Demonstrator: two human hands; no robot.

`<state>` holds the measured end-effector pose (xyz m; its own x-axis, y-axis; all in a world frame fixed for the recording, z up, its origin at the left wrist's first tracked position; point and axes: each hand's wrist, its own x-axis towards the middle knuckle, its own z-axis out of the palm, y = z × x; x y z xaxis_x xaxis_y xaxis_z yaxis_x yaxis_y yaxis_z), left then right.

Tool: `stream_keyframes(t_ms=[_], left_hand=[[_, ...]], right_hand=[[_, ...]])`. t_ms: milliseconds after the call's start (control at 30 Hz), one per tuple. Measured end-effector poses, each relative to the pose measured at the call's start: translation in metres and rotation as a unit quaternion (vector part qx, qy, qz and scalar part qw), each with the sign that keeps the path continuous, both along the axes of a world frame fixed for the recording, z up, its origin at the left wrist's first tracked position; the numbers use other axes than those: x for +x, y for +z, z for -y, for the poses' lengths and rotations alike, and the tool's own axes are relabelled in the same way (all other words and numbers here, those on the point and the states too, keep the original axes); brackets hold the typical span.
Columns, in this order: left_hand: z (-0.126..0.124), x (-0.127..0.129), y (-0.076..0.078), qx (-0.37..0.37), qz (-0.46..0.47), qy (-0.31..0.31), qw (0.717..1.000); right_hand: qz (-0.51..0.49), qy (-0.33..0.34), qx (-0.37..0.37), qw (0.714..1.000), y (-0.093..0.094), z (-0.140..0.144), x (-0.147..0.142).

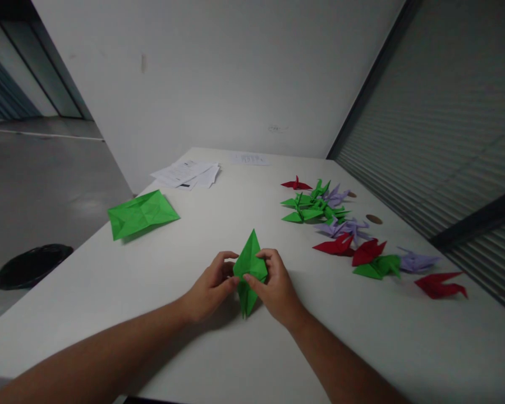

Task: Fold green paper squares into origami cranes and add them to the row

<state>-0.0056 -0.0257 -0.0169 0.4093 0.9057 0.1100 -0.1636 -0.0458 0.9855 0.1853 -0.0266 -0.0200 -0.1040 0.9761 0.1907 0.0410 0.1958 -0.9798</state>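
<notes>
Between my hands is a folded sheet of green origami paper (249, 259), a long diamond with one point away from me and a split point toward me. My left hand (212, 285) grips its left edge, thumb in front and fingers curled behind. My right hand (278, 286) pinches the right side, its thumb pressed on the middle of the paper and its fingers round the right edge. The paper is held just over the white table (172, 348). The parts of the fingers behind the paper are hidden.
On the right lie several folded paper cranes: green (305, 215), purple (416, 261) and red (440, 286). A creased green paper stack (143, 213) lies at the left edge. Printed sheets (187, 173) lie at the back. A black-lined bin (31, 266) stands left of the table.
</notes>
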Motion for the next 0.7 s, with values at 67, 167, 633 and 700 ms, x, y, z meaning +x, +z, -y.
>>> stream_keyframes(t_ms=[67,167,633,700], left_hand=[[-0.002,0.000,-0.001,-0.011,-0.010,0.013,1.000],[-0.006,0.000,-0.002,0.017,-0.066,0.035,0.997],[-0.008,0.001,0.005,0.006,-0.066,0.103,0.992],[-0.009,0.000,0.003,0.000,-0.055,0.092,0.994]], right_hand=[[-0.002,0.000,0.002,1.000,0.000,0.001,-0.001],[0.001,0.001,0.018,1.000,-0.001,0.002,-0.003],[0.042,-0.037,0.053,0.997,-0.011,0.002,-0.005],[0.052,-0.048,0.057,0.996,-0.011,0.002,-0.005]])
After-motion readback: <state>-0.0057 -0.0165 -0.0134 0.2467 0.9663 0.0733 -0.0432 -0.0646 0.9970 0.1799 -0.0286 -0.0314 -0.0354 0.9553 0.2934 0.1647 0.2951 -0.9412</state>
